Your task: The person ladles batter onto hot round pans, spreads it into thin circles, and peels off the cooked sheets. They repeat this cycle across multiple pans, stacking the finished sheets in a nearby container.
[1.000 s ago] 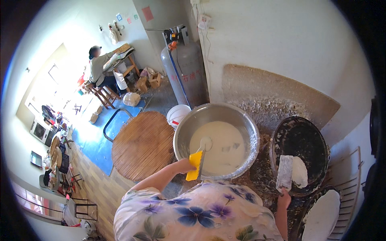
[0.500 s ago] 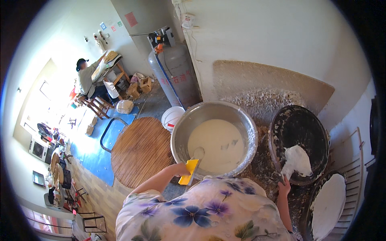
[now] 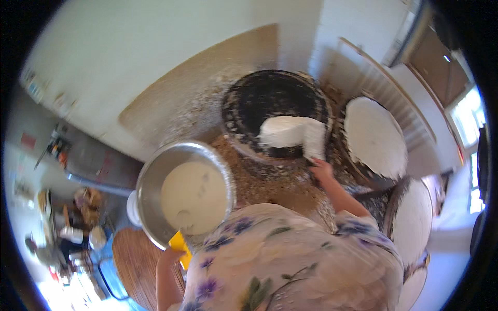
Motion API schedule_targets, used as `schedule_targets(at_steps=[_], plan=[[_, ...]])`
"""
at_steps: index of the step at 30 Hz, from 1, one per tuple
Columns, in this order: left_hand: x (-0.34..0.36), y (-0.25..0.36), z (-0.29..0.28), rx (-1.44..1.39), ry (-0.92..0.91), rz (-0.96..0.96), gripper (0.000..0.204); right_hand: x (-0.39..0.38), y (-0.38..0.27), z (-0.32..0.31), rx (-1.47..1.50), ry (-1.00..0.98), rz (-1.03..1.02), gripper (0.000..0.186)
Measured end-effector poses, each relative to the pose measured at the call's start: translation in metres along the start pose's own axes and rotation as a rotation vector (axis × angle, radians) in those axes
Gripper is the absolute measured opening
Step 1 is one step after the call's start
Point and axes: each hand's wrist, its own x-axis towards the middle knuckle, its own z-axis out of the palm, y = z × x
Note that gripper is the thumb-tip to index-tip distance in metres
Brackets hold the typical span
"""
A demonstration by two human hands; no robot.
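Note:
At lower left my left hand [image 3: 171, 255] is closed on a yellow scraper [image 3: 184, 257], against the near rim of a steel bowl [image 3: 147, 189] holding creamy white liquid [image 3: 193, 197]. My right hand [image 3: 321, 170] grips a flat scraper [image 3: 314, 140] coated in white, over the near right part of a round black pan [image 3: 267, 93]. A white, spread mass [image 3: 282, 130] lies in that pan beside the scraper. The image is somewhat blurred.
White-covered round pans [image 3: 374, 140] stand at right, before a slatted rack [image 3: 394, 96]. A wall [image 3: 176, 46] backs the pans. At left are a gas cylinder [image 3: 106, 171], a white bucket [image 3: 134, 210], a round wooden top [image 3: 132, 259] and a seated person [image 3: 44, 251].
The view has swung right toward the black pan. My right hand's scraper has moved within that pan, along with the white mass. My left hand still holds the yellow scraper by the bowl.

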Motion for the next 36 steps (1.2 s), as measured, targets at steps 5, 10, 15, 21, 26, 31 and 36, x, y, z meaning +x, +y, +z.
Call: schedule_targets(at_steps=[5,10,15,21,26,31,36], plan=[[-0.006,-0.007,0.004,-0.230,0.018,-0.030,0.028,-0.010,-0.018,0.088,-0.360,-0.157,-0.268,0.040],[-0.012,-0.006,0.018,-0.573,-0.021,-0.045,0.027,0.011,-0.042,0.039,-0.988,-0.123,-0.462,0.038],[-0.018,0.002,0.037,-0.933,-0.072,-0.096,0.026,0.016,-0.013,-0.048,-0.725,0.167,-0.290,0.040],[-0.020,0.010,0.056,-1.191,-0.156,-0.101,0.025,0.016,-0.014,0.039,0.335,-0.021,-0.018,0.049],[-0.024,0.011,0.069,-1.328,-0.226,-0.091,0.024,0.022,-0.036,0.100,-0.614,-0.138,-0.712,0.045],[-0.023,0.017,0.077,-1.407,-0.274,-0.087,0.024,0.048,-0.044,0.015,-0.957,0.018,-0.583,0.028],[-0.018,0.023,0.080,-1.470,-0.314,-0.087,0.023,0.058,-0.020,-0.056,-0.744,0.245,-0.185,0.041]])
